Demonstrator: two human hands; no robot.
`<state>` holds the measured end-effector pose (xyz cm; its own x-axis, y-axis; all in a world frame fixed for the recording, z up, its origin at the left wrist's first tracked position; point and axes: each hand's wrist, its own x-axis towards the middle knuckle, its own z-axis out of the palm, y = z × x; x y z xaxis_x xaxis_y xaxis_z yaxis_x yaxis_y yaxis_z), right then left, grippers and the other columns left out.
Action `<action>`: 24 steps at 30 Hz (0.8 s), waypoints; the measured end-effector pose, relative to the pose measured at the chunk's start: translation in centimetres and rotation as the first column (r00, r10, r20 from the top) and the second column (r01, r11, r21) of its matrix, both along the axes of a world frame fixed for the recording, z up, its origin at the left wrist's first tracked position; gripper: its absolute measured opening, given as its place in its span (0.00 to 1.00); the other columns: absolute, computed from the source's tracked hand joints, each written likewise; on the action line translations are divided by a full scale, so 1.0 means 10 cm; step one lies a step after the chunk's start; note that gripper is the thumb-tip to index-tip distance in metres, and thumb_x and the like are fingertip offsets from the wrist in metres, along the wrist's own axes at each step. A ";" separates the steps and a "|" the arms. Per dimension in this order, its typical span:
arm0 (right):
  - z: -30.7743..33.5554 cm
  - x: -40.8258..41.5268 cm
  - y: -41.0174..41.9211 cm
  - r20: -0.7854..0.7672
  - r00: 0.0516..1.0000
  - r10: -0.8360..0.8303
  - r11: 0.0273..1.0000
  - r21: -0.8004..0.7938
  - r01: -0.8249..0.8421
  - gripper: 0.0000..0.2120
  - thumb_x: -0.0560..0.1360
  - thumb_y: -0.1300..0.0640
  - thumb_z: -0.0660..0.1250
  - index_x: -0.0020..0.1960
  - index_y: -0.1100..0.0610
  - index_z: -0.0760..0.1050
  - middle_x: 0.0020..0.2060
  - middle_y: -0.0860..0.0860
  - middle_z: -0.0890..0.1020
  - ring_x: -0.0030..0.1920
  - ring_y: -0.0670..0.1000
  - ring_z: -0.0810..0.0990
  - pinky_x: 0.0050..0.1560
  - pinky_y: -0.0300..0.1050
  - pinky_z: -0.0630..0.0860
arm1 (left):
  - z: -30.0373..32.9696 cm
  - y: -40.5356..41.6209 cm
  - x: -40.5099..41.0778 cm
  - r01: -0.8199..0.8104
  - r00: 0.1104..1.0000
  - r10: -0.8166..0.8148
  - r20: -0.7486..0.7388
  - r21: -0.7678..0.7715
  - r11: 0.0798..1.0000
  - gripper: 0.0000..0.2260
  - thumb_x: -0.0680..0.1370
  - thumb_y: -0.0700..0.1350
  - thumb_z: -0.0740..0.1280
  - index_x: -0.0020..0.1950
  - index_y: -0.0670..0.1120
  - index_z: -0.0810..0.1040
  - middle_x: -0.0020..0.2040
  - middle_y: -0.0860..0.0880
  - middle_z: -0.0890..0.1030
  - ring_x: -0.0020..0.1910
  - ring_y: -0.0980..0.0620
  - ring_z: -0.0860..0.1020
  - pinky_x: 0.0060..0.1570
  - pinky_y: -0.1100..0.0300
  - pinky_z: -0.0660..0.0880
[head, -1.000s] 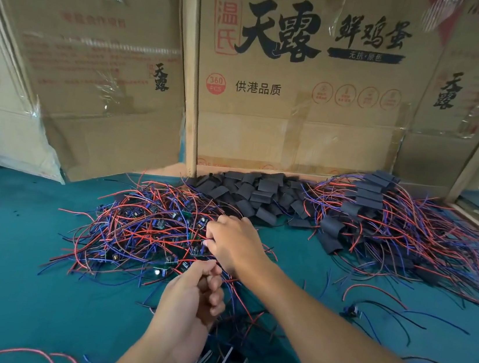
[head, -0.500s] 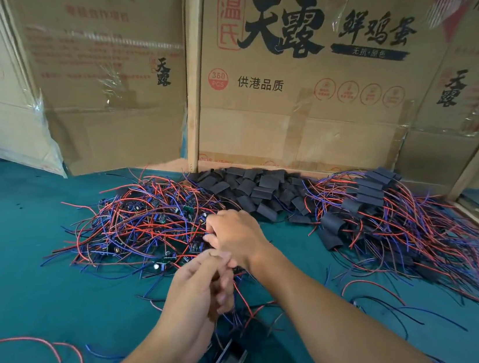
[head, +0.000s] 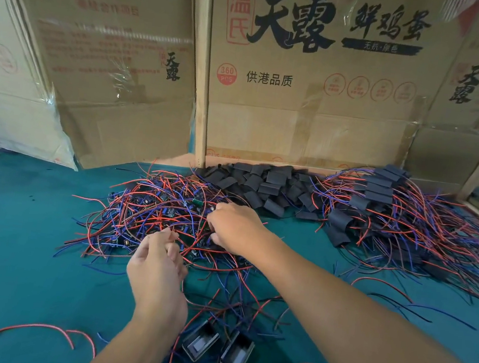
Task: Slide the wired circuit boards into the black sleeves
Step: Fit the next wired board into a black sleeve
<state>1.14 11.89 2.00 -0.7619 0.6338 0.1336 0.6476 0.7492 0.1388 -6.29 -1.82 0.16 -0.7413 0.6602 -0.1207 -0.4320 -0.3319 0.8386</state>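
Right hand [head: 233, 229] digging curled fingers into centre tangle of red-and-blue wired circuit boards [head: 151, 218]; left hand [head: 157, 265] pinching wires; sleeved bundles piling at right [head: 409, 222], loose flat black sleeves [head: 262, 181] waiting at upper centre, many boards remaining

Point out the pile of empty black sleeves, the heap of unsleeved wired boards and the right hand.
pile of empty black sleeves [head: 265, 184], head view, on a sleeve mid-pile.
heap of unsleeved wired boards [head: 148, 215], head view, on the tangled wires.
right hand [head: 235, 226], head view, on its back.

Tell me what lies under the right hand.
The right hand rests on the tangle of red and blue wires with small boards. What its fingers grip underneath is hidden.
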 end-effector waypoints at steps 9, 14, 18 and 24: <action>0.25 0.35 -0.16 -0.530 0.844 -0.081 0.990 -0.141 0.007 0.08 0.81 0.49 0.59 0.49 0.52 0.66 0.34 0.50 0.78 0.35 0.54 0.77 0.36 0.52 0.74 | -0.03 0.01 0.04 -0.013 0.989 0.009 -0.144 -0.029 0.999 0.10 0.79 0.40 0.63 0.38 0.45 0.75 0.28 0.52 0.67 0.26 0.55 0.60 0.24 0.63 0.57; 0.45 0.59 -0.46 -0.786 0.587 -0.191 0.893 -0.387 -0.228 0.05 0.78 0.50 0.66 0.45 0.50 0.72 0.35 0.48 0.82 0.31 0.44 0.79 0.35 0.37 0.74 | -0.06 0.00 0.17 0.225 0.915 -0.230 -0.330 -0.053 0.973 0.10 0.80 0.40 0.65 0.43 0.48 0.84 0.36 0.49 0.80 0.32 0.53 0.73 0.35 0.57 0.69; 0.39 0.68 -0.69 -0.744 0.615 -0.263 0.752 -0.557 -0.351 0.06 0.79 0.55 0.66 0.44 0.53 0.77 0.32 0.49 0.81 0.30 0.46 0.77 0.34 0.40 0.72 | -0.07 0.00 0.27 0.518 0.777 -0.488 -0.398 -0.037 0.855 0.11 0.78 0.56 0.68 0.53 0.52 0.84 0.52 0.49 0.85 0.52 0.53 0.82 0.55 0.55 0.78; 0.40 0.85 -0.72 -0.710 0.616 -0.343 0.607 -0.667 -0.431 0.06 0.80 0.58 0.64 0.50 0.57 0.80 0.33 0.51 0.82 0.30 0.47 0.77 0.33 0.38 0.74 | -0.08 -0.02 0.32 0.446 0.816 -0.386 -0.430 0.045 0.894 0.14 0.79 0.54 0.67 0.60 0.49 0.82 0.53 0.47 0.85 0.53 0.50 0.82 0.56 0.50 0.80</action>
